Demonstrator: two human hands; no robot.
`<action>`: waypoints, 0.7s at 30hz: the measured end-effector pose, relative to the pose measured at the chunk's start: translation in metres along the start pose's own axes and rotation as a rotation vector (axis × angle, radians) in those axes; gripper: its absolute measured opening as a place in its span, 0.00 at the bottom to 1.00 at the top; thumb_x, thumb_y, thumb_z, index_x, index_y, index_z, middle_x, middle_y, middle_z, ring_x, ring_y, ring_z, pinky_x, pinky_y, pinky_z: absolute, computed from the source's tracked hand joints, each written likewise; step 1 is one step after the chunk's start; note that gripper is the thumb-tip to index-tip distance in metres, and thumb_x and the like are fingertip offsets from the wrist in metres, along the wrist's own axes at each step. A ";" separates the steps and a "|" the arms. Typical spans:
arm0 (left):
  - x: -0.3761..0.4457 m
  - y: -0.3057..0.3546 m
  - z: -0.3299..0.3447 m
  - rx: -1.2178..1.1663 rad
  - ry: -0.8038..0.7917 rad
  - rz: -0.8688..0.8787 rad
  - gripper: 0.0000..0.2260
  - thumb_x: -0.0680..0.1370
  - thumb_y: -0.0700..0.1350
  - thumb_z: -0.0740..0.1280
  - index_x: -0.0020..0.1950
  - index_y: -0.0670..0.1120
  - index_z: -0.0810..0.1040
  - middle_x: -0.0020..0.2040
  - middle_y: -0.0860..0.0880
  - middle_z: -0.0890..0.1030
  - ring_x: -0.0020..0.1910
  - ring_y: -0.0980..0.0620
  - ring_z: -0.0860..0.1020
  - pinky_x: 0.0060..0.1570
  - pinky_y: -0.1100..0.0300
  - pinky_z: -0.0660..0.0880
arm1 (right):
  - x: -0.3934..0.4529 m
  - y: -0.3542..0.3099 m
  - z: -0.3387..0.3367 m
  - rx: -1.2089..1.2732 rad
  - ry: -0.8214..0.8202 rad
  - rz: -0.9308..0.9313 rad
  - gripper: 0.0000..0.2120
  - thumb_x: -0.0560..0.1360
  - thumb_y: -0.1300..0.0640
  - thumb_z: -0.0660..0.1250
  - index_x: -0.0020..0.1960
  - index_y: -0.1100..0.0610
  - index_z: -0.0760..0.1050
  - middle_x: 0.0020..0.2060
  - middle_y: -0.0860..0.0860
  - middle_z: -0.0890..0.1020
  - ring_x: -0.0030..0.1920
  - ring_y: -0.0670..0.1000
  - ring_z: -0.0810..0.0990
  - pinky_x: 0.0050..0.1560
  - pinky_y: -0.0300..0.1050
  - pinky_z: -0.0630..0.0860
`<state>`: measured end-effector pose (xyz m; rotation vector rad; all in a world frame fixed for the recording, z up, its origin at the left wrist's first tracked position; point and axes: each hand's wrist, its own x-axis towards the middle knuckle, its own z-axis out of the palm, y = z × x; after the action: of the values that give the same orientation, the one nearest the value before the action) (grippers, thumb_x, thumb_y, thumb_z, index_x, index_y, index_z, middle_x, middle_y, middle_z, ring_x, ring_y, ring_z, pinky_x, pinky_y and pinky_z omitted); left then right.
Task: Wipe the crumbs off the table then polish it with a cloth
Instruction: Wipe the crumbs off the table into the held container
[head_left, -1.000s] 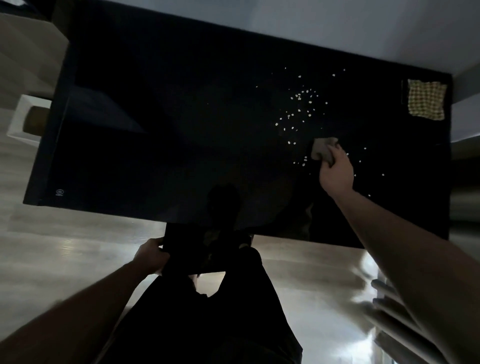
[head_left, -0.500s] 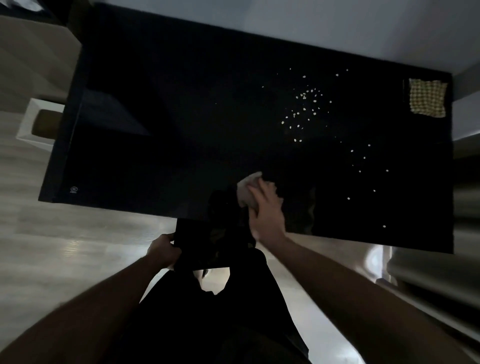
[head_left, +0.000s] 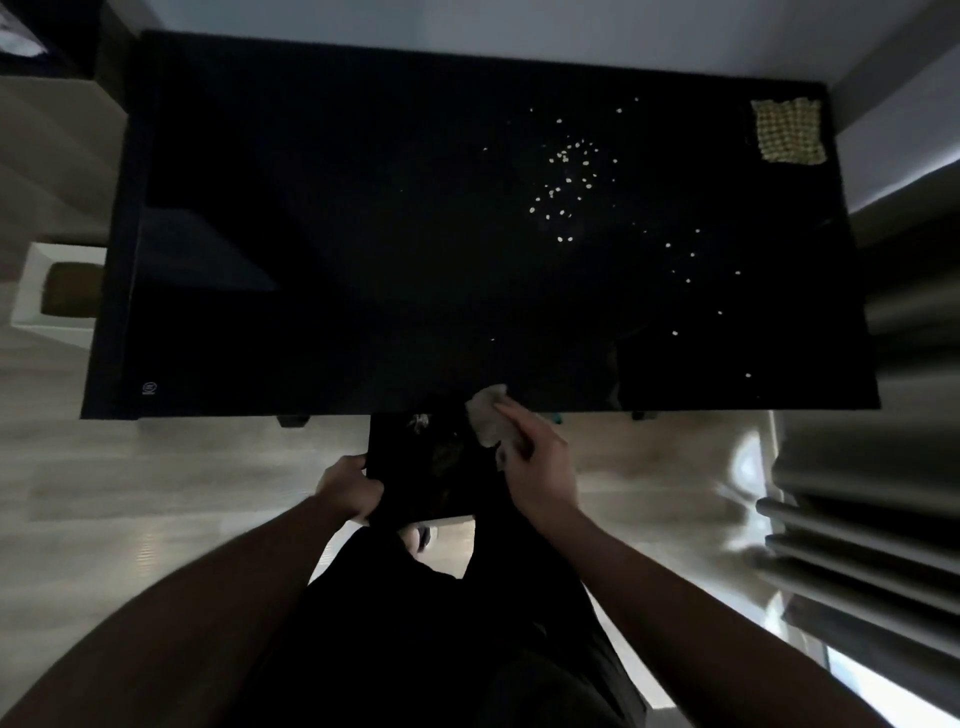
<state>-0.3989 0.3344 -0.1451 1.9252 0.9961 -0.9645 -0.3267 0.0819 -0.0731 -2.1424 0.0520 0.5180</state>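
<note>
1. Since half a second ago, my right hand (head_left: 537, 467) has dragged the beige wipe (head_left: 488, 415) back from the dark tabletop to the near edge of the black table (head_left: 311, 260); the wipe now hangs half over the lip, above the dark tray (head_left: 415, 467).
2. Right-hand fingers are curled over the wipe and press it down — a firm hold, not a pinch.
3. My left hand (head_left: 349, 486) grips the tray's left edge, fingers wrapped round it, holding it just under the table edge.
4. Crumbs I judge swept already would sit in the tray; it is too dark to tell.
5. What matters next: the remaining crumbs (head_left: 566, 182) lie forward and to the right of the wipe, well apart from it — a dense cluster at the far middle, a looser trail (head_left: 691, 270) running down toward the right near edge.
6. The right hand is the nearer one, and the left is busy.
7. The yellow checked cloth (head_left: 789, 130) for polishing waits untouched at the far right corner.
</note>
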 end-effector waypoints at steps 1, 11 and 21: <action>-0.001 0.002 0.004 0.006 0.008 -0.002 0.23 0.73 0.43 0.65 0.67 0.50 0.81 0.53 0.43 0.86 0.53 0.42 0.84 0.57 0.48 0.82 | 0.003 0.004 -0.016 0.009 0.049 0.011 0.29 0.74 0.68 0.66 0.70 0.44 0.78 0.67 0.40 0.80 0.67 0.40 0.78 0.69 0.42 0.76; -0.007 0.026 0.053 0.038 0.021 -0.026 0.28 0.68 0.49 0.65 0.69 0.55 0.81 0.52 0.43 0.87 0.52 0.41 0.85 0.55 0.47 0.82 | 0.086 0.072 -0.200 -0.060 0.426 0.132 0.23 0.80 0.64 0.64 0.73 0.51 0.76 0.67 0.47 0.80 0.63 0.42 0.76 0.51 0.15 0.64; -0.014 0.062 0.112 -0.026 0.050 -0.092 0.26 0.65 0.46 0.65 0.63 0.46 0.83 0.45 0.43 0.87 0.46 0.40 0.85 0.50 0.45 0.84 | 0.200 0.145 -0.290 -0.466 0.239 0.081 0.30 0.75 0.48 0.55 0.73 0.59 0.73 0.74 0.62 0.73 0.72 0.65 0.73 0.74 0.57 0.69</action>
<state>-0.3819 0.2088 -0.1649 1.9044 1.1300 -0.9541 -0.0770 -0.2031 -0.1156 -2.6609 0.1655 0.3381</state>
